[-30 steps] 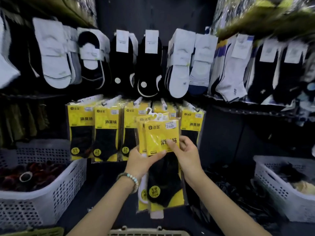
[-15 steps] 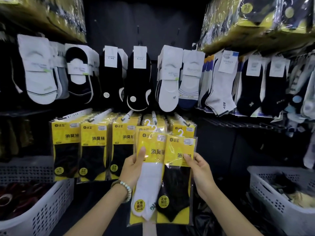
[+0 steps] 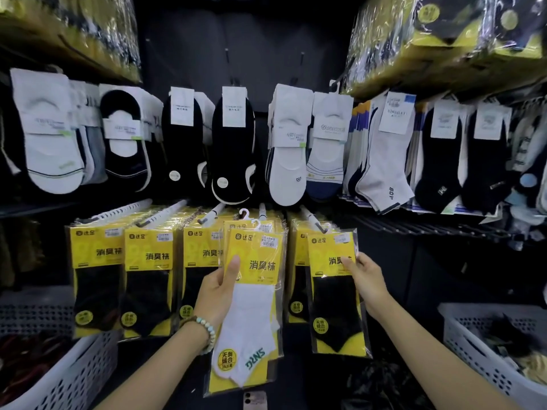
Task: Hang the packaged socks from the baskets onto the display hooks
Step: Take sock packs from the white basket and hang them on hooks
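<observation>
My left hand [image 3: 220, 288] grips a small stack of yellow sock packs; the front one is a white-sock pack [image 3: 251, 306] with a white hanger hook on top. My right hand [image 3: 365, 279] holds a black-sock pack [image 3: 336, 291] by its right edge, up at the rightmost white display hook [image 3: 310, 217]. Its top sits against the packs hanging there; I cannot tell whether it is on the hook. Several rows of matching yellow packs [image 3: 148, 276] hang on the other hooks to the left.
A white basket [image 3: 485, 356] with dark items stands at the lower right, another white basket [image 3: 68, 377] at the lower left. Loose socks on cards [image 3: 287, 149] hang above. Wrapped bundles [image 3: 444, 37] fill the top shelves. A phone [image 3: 255, 400] lies below.
My right hand has carried the black-sock pack away from the stack, right and up to the rightmost hook. My left hand stays with the white-sock pack in front.
</observation>
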`<state>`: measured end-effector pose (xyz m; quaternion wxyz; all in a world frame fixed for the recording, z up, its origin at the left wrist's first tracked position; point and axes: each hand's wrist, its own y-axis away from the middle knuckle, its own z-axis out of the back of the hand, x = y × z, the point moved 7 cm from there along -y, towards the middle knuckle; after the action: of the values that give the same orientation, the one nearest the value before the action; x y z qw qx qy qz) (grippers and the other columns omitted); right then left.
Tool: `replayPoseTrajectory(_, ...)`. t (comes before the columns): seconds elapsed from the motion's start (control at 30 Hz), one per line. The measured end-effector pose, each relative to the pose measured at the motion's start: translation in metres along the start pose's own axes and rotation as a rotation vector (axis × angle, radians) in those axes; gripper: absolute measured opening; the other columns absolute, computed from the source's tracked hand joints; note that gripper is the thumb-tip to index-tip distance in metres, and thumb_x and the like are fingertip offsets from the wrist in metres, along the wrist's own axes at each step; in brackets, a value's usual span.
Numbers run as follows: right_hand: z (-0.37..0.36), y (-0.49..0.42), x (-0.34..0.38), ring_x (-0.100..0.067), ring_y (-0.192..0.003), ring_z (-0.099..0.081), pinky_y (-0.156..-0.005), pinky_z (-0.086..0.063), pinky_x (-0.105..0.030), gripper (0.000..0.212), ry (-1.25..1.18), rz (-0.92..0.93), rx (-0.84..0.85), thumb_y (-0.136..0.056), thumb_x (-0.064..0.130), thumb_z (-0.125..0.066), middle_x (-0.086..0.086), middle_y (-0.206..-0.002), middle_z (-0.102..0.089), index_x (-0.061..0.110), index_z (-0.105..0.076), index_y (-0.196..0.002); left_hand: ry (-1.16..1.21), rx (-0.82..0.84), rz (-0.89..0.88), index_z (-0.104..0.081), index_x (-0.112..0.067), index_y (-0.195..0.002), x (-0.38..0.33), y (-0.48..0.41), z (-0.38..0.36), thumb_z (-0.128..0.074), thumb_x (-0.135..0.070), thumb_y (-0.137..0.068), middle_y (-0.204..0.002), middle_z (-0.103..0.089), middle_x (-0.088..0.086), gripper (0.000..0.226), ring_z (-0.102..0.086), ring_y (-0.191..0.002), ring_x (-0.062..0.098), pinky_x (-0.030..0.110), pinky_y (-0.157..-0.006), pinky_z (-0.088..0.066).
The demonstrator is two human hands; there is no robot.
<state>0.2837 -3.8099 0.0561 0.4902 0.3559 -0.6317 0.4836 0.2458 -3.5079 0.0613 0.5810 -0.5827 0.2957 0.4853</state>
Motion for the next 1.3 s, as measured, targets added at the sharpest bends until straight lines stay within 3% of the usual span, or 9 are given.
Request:
replayPoseTrajectory(0.13,-0.016,-0.014,-0.009,-0.02,-0.101,-0.066,-0.09,-0.051,-0.033,0.01,-0.011,-0.006,0.055,-0.095,0.014,-0.055,-0.007,-0.107,-0.07,0.016,-0.063,-0.101,-0.009,-0.007,-0.005,-0.029,-0.02,-0.055,0.006,-0.008,0.001,-0.04,-0.063,-0.08,-0.038,-0.022,-0.012,0.051,-0.02,-0.035,0.002,0.01,-0.038,-0.017)
replayPoseTrajectory(0.23,-0.022,-0.019,-0.019,-0.018,-0.099,-0.066,-0.084,-0.052,-0.028,0.012,-0.016,-0.039,0.038,-0.095,0.016,-0.056,-0.006,-0.106,-0.07,0.016,-0.064,-0.103,0.012,0.012,0.015,-0.036,-0.018,-0.059,0.01,-0.01,-0.003,-0.04,-0.064,-0.079,-0.046,-0.033,-0.011,0.051,-0.031,-0.042,0.006,0.012,-0.043,-0.022)
replayPoseTrajectory(0.4,-0.011,-0.02,-0.047,-0.025,-0.103,-0.063,-0.096,-0.049,-0.039,0.021,-0.036,-0.234,-0.148,-0.085,0.027,-0.07,-0.01,-0.107,-0.069,0.01,-0.068,-0.097,0.016,-0.014,0.041,-0.029,-0.016,-0.054,0.01,-0.007,-0.007,-0.042,-0.057,-0.084,-0.036,-0.022,-0.012,0.053,-0.021,-0.032,0.003,0.01,-0.036,-0.019)
replayPoseTrajectory(0.53,0.003,-0.003,-0.047,-0.019,-0.103,-0.056,-0.088,-0.044,-0.028,0.035,-0.01,-0.213,-0.359,-0.084,0.021,-0.072,-0.011,-0.119,-0.062,0.006,-0.06,-0.114,0.073,-0.014,0.055,-0.027,-0.023,-0.048,0.01,-0.001,-0.007,-0.049,-0.048,-0.088,-0.033,-0.022,-0.012,0.052,-0.022,-0.029,0.003,0.007,-0.035,-0.018)
replayPoseTrajectory(0.73,-0.046,0.034,-0.01,-0.014,-0.094,-0.065,-0.078,-0.052,-0.024,0.03,-0.083,-0.129,0.016,-0.096,0.037,-0.051,-0.001,-0.106,-0.066,0.015,-0.063,-0.111,0.12,-0.011,0.114,-0.021,-0.023,-0.048,0.014,0.01,-0.014,-0.056,-0.057,-0.075,-0.037,-0.018,-0.013,0.057,-0.017,-0.033,0.003,0.011,-0.037,-0.018)
replayPoseTrajectory(0.87,-0.079,0.061,0.013,-0.014,-0.09,-0.07,-0.074,-0.055,-0.023,0.028,-0.064,-0.039,0.229,-0.088,0.043,-0.06,0.001,-0.098,-0.074,0.021,-0.067,-0.104,0.128,-0.043,0.163,-0.028,-0.018,-0.054,0.02,0.014,-0.021,-0.064,-0.059,-0.067,-0.038,-0.023,-0.012,0.056,-0.023,-0.034,0.003,0.012,-0.038,-0.023)
replayPoseTrajectory(1.0,-0.081,0.072,0.013,-0.015,-0.092,-0.071,-0.074,-0.057,-0.025,0.014,-0.121,0.01,0.194,-0.086,0.027,-0.068,0.003,-0.095,-0.075,0.018,-0.07,-0.096,0.151,0.022,0.181,-0.053,-0.013,-0.083,0.02,0.02,-0.03,-0.067,-0.062,-0.058,-0.068,-0.047,0.008,0.056,-0.046,-0.059,0.016,0.025,-0.054,-0.038)
replayPoseTrajectory(1.17,-0.072,0.071,-0.003,-0.018,-0.09,-0.071,-0.068,-0.056,-0.025,0.015,-0.175,-0.036,0.158,-0.09,0.026,-0.063,-0.001,-0.099,-0.074,0.016,-0.069,-0.1,0.097,-0.006,0.096,-0.029,-0.017,-0.05,0.012,0.019,-0.025,-0.052,-0.048,-0.085,-0.032,-0.023,-0.013,0.052,-0.024,-0.029,0.003,0.008,-0.035,-0.019)
replayPoseTrajectory(1.3,-0.05,0.057,-0.017,-0.022,-0.094,-0.071,-0.081,-0.057,-0.038,0.017,-0.193,-0.092,0.071,-0.096,0.024,-0.055,-0.005,-0.102,-0.074,0.016,-0.067,-0.104,0.102,0.017,0.012,-0.05,-0.004,-0.069,0.012,0.009,-0.018,-0.048,-0.04,-0.091,-0.055,-0.037,0.0,0.042,-0.034,-0.053,0.014,0.016,-0.049,-0.029)
